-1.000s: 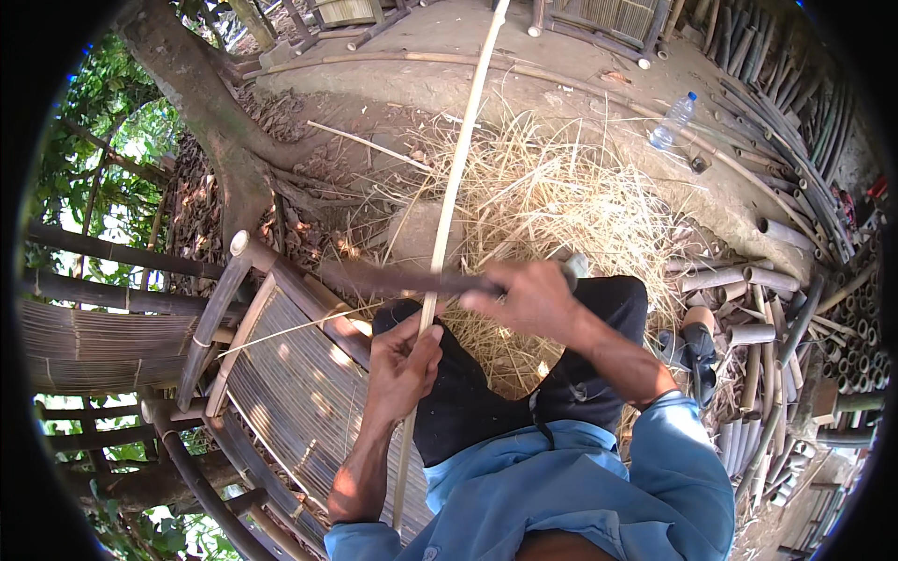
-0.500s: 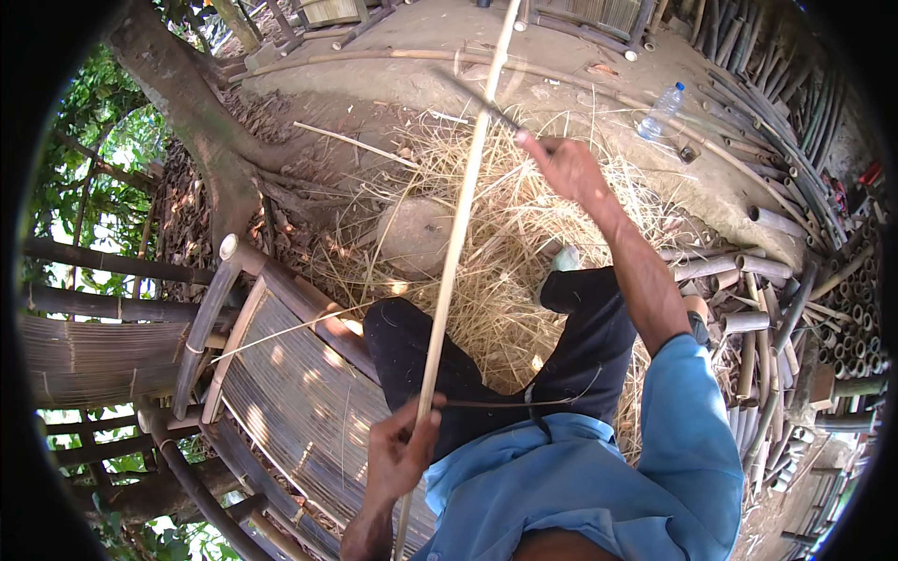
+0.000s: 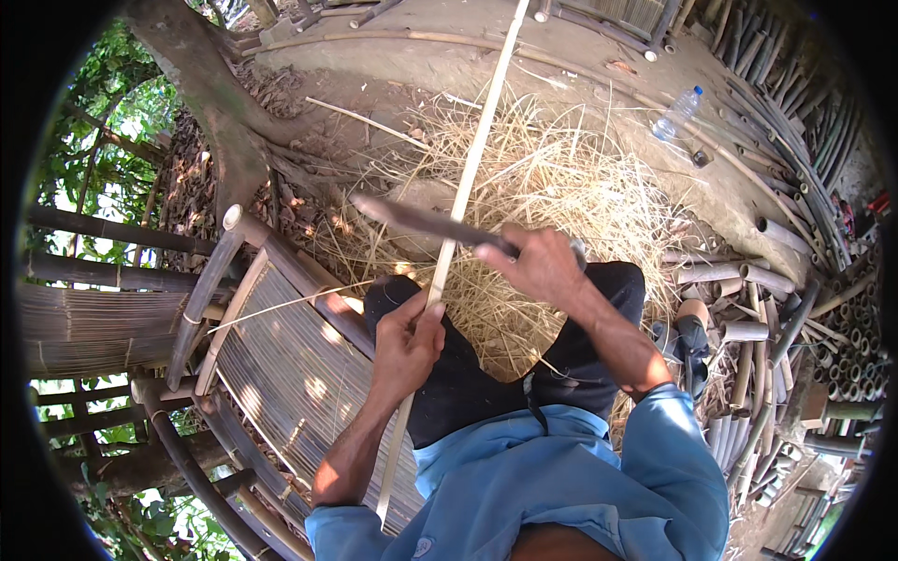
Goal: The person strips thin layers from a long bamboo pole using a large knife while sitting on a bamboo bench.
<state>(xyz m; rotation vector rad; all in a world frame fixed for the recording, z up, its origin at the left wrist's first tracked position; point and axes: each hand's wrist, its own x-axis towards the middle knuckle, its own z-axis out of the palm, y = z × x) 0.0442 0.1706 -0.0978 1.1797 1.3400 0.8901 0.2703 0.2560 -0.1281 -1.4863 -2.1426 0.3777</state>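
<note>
A long pale bamboo strip [image 3: 476,150] runs from beside my left arm up past the top of the view. My left hand [image 3: 408,344] is closed around it over my left thigh, and the lower end sticks out behind my wrist. My right hand [image 3: 536,266] grips the handle of a long dark-bladed knife [image 3: 426,221]. The blade points left and crosses the strip a little beyond my left hand; whether it cuts in cannot be made out. Between and beyond my knees lies a heap of bamboo shavings [image 3: 552,178].
A slatted bamboo bench [image 3: 309,383] stands at my left, near a tree trunk [image 3: 224,122]. A clear plastic bottle [image 3: 677,113] stands at the far right. Cut bamboo tubes [image 3: 748,271] and stacked poles [image 3: 776,103] line the right side.
My right hand with the knife has come back toward me, down along the strip. My left hand has shifted slightly up and right. The thin dark sliver by my left hand is no longer seen.
</note>
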